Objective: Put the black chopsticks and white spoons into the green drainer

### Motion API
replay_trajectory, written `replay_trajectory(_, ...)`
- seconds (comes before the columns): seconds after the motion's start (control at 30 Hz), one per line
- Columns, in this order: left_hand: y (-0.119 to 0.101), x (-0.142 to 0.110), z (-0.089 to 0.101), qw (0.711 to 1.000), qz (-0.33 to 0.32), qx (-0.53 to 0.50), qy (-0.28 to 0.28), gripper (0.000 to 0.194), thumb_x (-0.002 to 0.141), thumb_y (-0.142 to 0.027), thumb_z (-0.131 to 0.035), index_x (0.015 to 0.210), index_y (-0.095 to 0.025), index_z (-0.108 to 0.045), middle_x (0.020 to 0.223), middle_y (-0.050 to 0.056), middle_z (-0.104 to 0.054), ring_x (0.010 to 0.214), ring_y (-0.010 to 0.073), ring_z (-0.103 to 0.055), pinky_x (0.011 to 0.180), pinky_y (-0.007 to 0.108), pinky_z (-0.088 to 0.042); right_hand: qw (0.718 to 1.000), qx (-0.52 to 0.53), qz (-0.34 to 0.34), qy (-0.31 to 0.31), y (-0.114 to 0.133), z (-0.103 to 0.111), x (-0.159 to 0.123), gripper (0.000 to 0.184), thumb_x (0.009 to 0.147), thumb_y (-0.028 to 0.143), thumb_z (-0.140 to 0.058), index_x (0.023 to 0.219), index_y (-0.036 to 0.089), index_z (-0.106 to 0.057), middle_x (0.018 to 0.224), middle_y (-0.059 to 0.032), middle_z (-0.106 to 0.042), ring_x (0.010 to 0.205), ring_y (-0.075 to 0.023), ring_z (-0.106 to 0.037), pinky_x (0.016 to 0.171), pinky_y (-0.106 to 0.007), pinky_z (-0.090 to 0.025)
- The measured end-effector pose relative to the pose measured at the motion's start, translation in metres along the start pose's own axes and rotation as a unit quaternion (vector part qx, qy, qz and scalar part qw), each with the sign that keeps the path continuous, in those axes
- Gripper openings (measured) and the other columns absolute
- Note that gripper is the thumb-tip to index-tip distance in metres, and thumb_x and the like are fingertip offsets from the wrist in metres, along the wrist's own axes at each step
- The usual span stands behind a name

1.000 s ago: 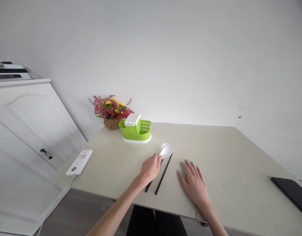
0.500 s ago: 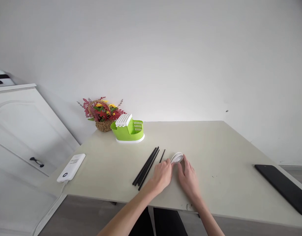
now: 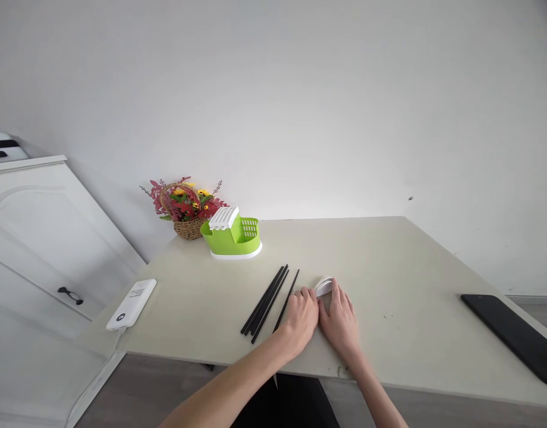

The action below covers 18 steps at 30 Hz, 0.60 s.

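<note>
Two or more white spoons (image 3: 323,286) lie nested together, bowls pointing away from me, low over the table. Their handles run under my left hand (image 3: 301,316), whose fingers are closed round them. My right hand (image 3: 340,321) rests against the right side of the bowls, index finger along the rim and thumb close to my left hand, gripping them. Just left of my left hand lies a single black chopstick (image 3: 288,298), its near end by my wrist. Further left, several more black chopsticks (image 3: 263,306) lie side by side in a bunch.
A green and white utensil holder (image 3: 226,242) stands at the back left, beside a wicker basket of flowers (image 3: 188,228). A white power bank (image 3: 133,303) with a cable lies at the left edge. A black flat object (image 3: 509,333) lies at the right.
My hands have drawn closer together around the spoons. The spoons have shifted slightly right and tilted, and more of the single chopstick now shows.
</note>
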<state>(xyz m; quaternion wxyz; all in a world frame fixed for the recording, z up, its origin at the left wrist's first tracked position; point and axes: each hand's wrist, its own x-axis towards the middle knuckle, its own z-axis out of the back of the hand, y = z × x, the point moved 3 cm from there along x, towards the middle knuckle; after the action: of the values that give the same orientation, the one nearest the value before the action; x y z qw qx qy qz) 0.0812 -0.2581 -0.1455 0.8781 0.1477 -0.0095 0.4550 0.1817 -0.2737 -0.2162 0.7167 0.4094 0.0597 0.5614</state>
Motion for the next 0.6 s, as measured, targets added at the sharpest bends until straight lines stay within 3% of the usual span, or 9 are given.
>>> replay_trajectory(0.17,-0.0035,-0.0025,0.0028,1.000,0.009,-0.002,-0.016,0.021,0.090,-0.002,-0.056,0.104,-0.013,-0.067,0.091,0.014,-0.064,0.086,0.0288,-0.063,0.074,0.037,-0.048,1.000,-0.007,0.009,0.002,0.0010,0.0028,0.0011,0.070,0.103,0.042,-0.033,0.165,0.014,-0.019,0.157,-0.0189,-0.048,0.147,-0.0312,-0.043,0.120,-0.051,-0.035)
replay_trajectory(0.43,-0.0028,-0.0042,0.0041,0.999,-0.022,0.041,-0.011,0.025,0.083,-0.005,-0.066,0.107,-0.014,-0.065,0.093,0.013,-0.063,0.085,0.0277,-0.062,0.074,0.036,-0.049,1.000,-0.019,0.013,-0.006,0.0037,0.0055,0.0006,0.068,0.103,0.045,-0.033,0.164,0.016,-0.022,0.158,-0.0197,-0.047,0.148,-0.0313,-0.042,0.120,-0.052,-0.036)
replay_trajectory(0.6,-0.0007,-0.0070,-0.0020,0.998,-0.030,0.053,-0.028,0.030,0.086,-0.007,-0.062,0.116,-0.013,-0.065,0.100,0.014,-0.064,0.092,0.0285,-0.062,0.081,0.038,-0.051,0.999,-0.026,0.021,-0.009,0.0024,0.0053,0.0000,0.068,0.103,0.044,-0.033,0.164,0.016,-0.024,0.158,-0.0194,-0.045,0.148,-0.0321,-0.041,0.120,-0.053,-0.035)
